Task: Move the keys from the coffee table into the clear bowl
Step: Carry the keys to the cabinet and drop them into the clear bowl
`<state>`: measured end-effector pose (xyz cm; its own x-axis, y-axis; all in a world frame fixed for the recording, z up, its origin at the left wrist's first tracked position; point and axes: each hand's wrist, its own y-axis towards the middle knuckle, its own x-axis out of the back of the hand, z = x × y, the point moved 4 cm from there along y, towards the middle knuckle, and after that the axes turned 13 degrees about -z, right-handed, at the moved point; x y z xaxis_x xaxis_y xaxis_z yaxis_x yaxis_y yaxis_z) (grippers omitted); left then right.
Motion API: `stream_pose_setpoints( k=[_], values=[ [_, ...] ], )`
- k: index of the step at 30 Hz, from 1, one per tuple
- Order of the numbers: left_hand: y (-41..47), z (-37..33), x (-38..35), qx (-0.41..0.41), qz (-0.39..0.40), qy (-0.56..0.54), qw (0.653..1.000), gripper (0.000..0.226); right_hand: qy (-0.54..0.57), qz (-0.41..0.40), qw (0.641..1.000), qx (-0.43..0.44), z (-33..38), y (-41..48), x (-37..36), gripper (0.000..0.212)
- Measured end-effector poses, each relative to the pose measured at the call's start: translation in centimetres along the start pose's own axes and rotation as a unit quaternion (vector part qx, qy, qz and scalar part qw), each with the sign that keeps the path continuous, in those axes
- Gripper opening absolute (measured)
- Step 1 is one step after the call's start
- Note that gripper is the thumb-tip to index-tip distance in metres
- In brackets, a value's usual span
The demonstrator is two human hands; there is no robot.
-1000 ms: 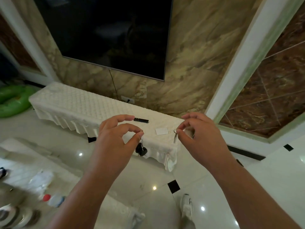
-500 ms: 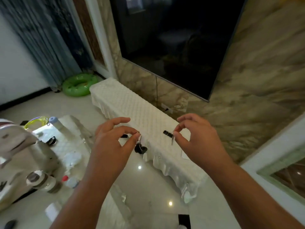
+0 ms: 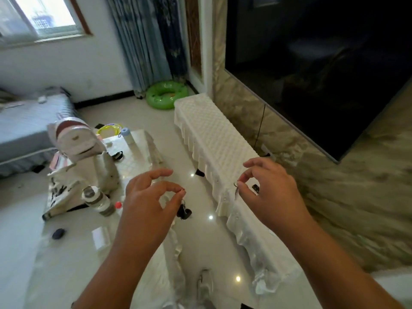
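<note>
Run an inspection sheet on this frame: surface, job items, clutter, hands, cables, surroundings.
Surface: coffee table under a glossy cover, crowded at its far end.
Job's things: black-fob keys hang from the left hand; a small key hangs from the right hand; both are in the air. Clear bowl not made out.
Clutter: white backpack, printed bag, lidded bottle, red-capped bottle, dark oval object, white card.
Hands: both raised, each pinching with thumb and forefinger.
Cables: one thin cable hangs below the TV.
Surroundings: cloth-covered bench, green swim ring, curtains, glossy tiled floor.
</note>
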<state>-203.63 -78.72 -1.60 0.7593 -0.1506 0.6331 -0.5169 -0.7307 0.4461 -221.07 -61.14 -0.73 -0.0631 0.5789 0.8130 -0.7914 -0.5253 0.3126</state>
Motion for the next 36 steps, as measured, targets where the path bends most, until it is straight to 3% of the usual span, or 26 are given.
stream_pose_setpoints(
  k=[10, 21, 36],
  values=[
    [6.1, 3.5, -3.7, 0.019, -0.009, -0.022, 1.0, 0.005, -0.016, -0.003, 0.999, 0.034, 1.3, 7.0, -3.8, 0.005],
    [18.7, 10.4, -6.2, 0.029, -0.029, -0.044, 0.998, 0.004, -0.035, -0.016, 0.995, 0.088, 8.1, 20.4, -11.4, 0.004],
    [27.5, 17.4, -6.2, 0.052, -0.047, 0.017, 0.997, 0.006, 0.0, 0.034, 0.989, 0.146, 13.4, 29.3, -21.1, 0.005]
  ],
)
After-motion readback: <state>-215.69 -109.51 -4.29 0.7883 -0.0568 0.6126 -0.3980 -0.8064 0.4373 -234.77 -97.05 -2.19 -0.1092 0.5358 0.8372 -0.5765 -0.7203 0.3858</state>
